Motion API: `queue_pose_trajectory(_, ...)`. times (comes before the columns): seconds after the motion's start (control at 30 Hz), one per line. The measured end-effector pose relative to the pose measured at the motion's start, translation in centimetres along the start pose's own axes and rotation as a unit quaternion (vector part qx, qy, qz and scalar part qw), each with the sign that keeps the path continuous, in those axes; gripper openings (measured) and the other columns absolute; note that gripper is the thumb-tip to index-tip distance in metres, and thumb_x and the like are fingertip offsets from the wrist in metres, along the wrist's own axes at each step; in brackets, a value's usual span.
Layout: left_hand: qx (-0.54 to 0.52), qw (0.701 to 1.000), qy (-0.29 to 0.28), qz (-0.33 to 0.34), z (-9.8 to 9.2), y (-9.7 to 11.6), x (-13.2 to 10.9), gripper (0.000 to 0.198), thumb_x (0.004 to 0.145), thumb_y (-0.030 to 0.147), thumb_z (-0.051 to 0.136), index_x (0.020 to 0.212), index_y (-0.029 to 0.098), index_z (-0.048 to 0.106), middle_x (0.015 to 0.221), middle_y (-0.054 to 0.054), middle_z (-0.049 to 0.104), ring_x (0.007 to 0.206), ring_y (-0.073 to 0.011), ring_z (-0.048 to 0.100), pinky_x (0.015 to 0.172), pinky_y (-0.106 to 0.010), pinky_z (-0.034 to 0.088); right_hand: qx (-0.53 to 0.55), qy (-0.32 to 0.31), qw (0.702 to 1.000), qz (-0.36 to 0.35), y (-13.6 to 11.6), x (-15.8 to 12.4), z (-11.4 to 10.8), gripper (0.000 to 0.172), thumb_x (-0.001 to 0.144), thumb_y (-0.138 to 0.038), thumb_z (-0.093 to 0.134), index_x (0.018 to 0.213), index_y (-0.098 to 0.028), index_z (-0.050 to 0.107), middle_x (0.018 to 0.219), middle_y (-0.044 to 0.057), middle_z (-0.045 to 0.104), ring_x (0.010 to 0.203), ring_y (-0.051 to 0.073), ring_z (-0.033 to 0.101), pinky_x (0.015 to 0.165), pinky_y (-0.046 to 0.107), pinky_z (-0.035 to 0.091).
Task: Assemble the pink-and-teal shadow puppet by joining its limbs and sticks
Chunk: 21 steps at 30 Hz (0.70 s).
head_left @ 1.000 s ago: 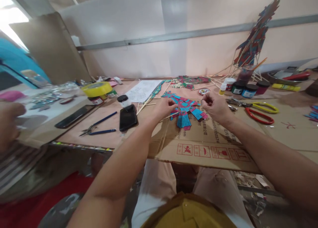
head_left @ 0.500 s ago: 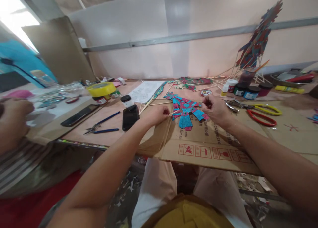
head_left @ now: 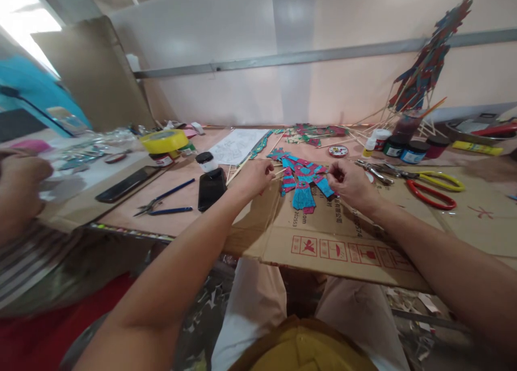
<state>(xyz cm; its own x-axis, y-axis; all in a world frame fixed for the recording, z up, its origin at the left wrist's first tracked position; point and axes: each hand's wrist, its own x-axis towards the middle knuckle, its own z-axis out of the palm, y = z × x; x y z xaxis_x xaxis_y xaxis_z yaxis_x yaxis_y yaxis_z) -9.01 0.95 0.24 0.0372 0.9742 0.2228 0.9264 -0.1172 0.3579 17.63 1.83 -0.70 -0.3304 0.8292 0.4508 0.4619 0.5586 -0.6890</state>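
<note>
A flat blue and pink cut-out puppet (head_left: 304,183) lies on the cardboard sheet (head_left: 278,236), with thin pale sticks at its left side. My left hand (head_left: 260,177) is just left of it, fingers closed on a thin stick (head_left: 279,173) that runs towards the puppet. At the puppet's right edge, my right hand (head_left: 352,183) is pinched shut; what lies between its fingertips is too small to make out. A small round tin (head_left: 338,151) is just beyond the right hand.
Blue-handled pliers (head_left: 169,211) and a phone (head_left: 212,189) lie to the left. Metal pliers (head_left: 375,172), red and yellow-handled cutters (head_left: 431,193) and paint jars (head_left: 415,152) stand right. More puppets on sticks (head_left: 424,72) lean behind. A co-worker's hand (head_left: 24,180) is far left.
My left hand has moved slightly up and away from me beside the puppet. My right hand has shifted a little lower, still pinched. The view has turned slightly.
</note>
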Motion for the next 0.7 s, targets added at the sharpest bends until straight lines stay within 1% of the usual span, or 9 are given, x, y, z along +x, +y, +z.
queue_pose_trajectory(0.07,-0.025,1.0,0.002,0.006,-0.1,1.0,-0.6,0.008,0.079,0.024,0.061,0.075,0.02,0.066,0.076,-0.006,0.066,0.07,-0.0166,0.059,0.067,-0.027,0.039,-0.006,-0.003,1.0,-0.004,-0.1,0.0,0.1,0.004,0.072,-0.018,0.054,0.073,-0.02,0.052,0.064,-0.002,0.051,0.057,0.012,0.043,0.053,0.026,0.034)
queue_pose_trajectory(0.13,-0.042,0.999,-0.025,0.015,-0.1,2.0,-1.1,0.01,0.08,0.027,0.062,0.074,0.02,0.065,0.079,-0.005,0.068,0.071,-0.0167,0.059,0.066,-0.027,0.039,-0.019,-0.005,1.0,-0.005,-0.3,-0.1,0.1,0.003,0.072,-0.017,0.053,0.072,-0.02,0.051,0.064,-0.002,0.051,0.057,0.012,0.043,0.054,0.026,0.033)
queue_pose_trajectory(0.2,-0.06,0.997,-0.054,0.003,0.0,2.9,-1.3,0.01,0.082,0.027,0.061,0.077,0.02,0.066,0.08,-0.004,0.068,0.07,-0.0165,0.059,0.064,-0.026,0.038,-0.036,-0.005,0.999,-0.009,-0.5,-0.1,0.1,0.006,0.073,-0.017,0.052,0.069,-0.02,0.05,0.062,-0.002,0.05,0.057,0.012,0.041,0.054,0.026,0.031)
queue_pose_trajectory(0.27,-0.065,0.995,-0.065,-0.024,0.3,3.4,-1.4,0.01,0.08,0.027,0.063,0.087,0.02,0.066,0.08,-0.003,0.068,0.068,-0.0167,0.059,0.062,-0.026,0.037,-0.045,-0.006,0.999,-0.013,-0.6,-0.2,0.1,0.008,0.073,-0.017,0.052,0.067,-0.02,0.049,0.061,-0.003,0.049,0.056,0.011,0.039,0.053,0.026,0.029)
queue_pose_trajectory(0.37,-0.069,0.993,-0.068,-0.067,0.9,3.4,-1.2,0.024,0.074,0.028,0.071,0.095,0.02,0.065,0.077,-0.002,0.067,0.066,-0.0171,0.059,0.06,-0.026,0.035,-0.038,-0.009,0.999,-0.012,-0.5,-0.2,0.4,0.008,0.073,-0.017,0.052,0.067,-0.02,0.048,0.061,-0.003,0.049,0.056,0.011,0.038,0.053,0.026,0.028)
queue_pose_trajectory(0.47,-0.098,0.989,-0.071,-0.085,1.5,3.0,-0.8,0.033,0.065,0.026,0.078,0.093,0.019,0.063,0.073,-0.001,0.066,0.067,-0.0174,0.059,0.059,-0.026,0.037,-0.039,-0.028,0.999,-0.015,-0.4,-0.4,0.7,0.008,0.074,-0.018,0.053,0.068,-0.021,0.048,0.062,-0.003,0.05,0.056,0.012,0.038,0.054,0.026,0.028)
queue_pose_trajectory(0.53,-0.13,0.984,-0.072,-0.097,1.8,2.8,-0.5,0.034,0.062,0.024,0.08,0.09,0.02,0.063,0.071,0.0,0.065,0.066,-0.0171,0.06,0.059,-0.025,0.038,-0.046,-0.045,0.998,-0.019,-0.4,-0.4,1.0,0.008,0.075,-0.019,0.052,0.068,-0.021,0.048,0.062,-0.002,0.05,0.056,0.012,0.037,0.053,0.026,0.028)
queue_pose_trajectory(0.6,-0.186,0.972,-0.084,-0.12,1.9,2.8,-0.4,0.029,0.064,0.02,0.078,0.088,0.02,0.062,0.068,0.001,0.064,0.062,-0.0158,0.06,0.056,-0.025,0.039,-0.042,-0.054,0.997,-0.023,-0.5,-0.5,1.2,0.008,0.074,-0.018,0.052,0.068,-0.021,0.048,0.061,-0.002,0.05,0.056,0.012,0.037,0.053,0.026,0.028)
queue_pose_trajectory(0.7,-0.313,0.927,-0.128,-0.164,1.6,3.1,-0.5,0.023,0.071,0.014,0.071,0.09,0.02,0.059,0.061,0.001,0.061,0.054,-0.0139,0.059,0.051,-0.024,0.037,-0.025,-0.062,0.997,-0.029,-0.5,-0.6,1.4,0.004,0.074,-0.018,0.05,0.071,-0.02,0.05,0.064,-0.001,0.053,0.058,0.012,0.041,0.055,0.026,0.031)
